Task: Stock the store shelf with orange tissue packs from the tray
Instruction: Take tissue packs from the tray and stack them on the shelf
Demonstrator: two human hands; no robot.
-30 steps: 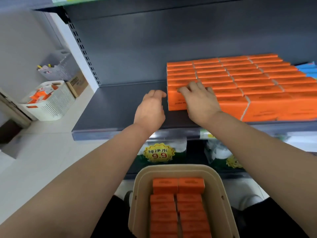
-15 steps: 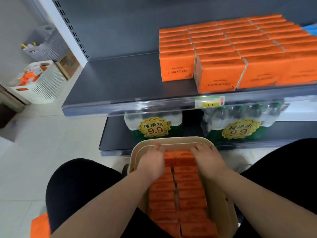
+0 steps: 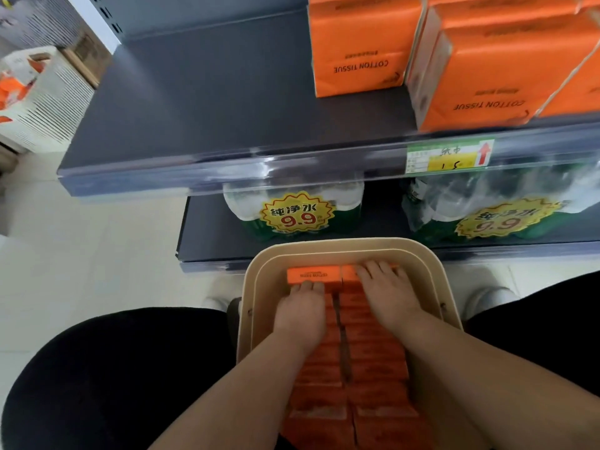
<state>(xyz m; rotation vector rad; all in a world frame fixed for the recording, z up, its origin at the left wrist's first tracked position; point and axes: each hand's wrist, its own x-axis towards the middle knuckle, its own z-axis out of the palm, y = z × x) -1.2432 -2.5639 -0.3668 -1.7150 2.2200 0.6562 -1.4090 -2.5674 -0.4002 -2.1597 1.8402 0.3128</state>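
Observation:
A beige tray (image 3: pixel 344 245) sits between my knees, packed with two rows of orange tissue packs (image 3: pixel 376 368). My left hand (image 3: pixel 302 315) curls its fingers down behind the far left pack (image 3: pixel 313 275), which stands a little higher than the rest. Over the far right pack (image 3: pixel 349 274) lies my right hand (image 3: pixel 388 295), its fingers spread across the top and bent over the far edge. On the dark shelf (image 3: pixel 227 108) above, orange packs (image 3: pixel 363 43) stand stocked at the right; the shelf's left part is bare.
Under the shelf, shrink-wrapped water bottle packs (image 3: pixel 292 216) with yellow 9.9 stickers stand on the lower shelf. A price tag (image 3: pixel 451 155) is on the shelf's clear front rail. A white slatted basket (image 3: pixel 42 99) stands on the floor at the left. My dark-clothed knees flank the tray.
Both hands left the shelf's packs and came down into the tray. My view dropped and moved closer. The left hand now hooks behind the far left pack.

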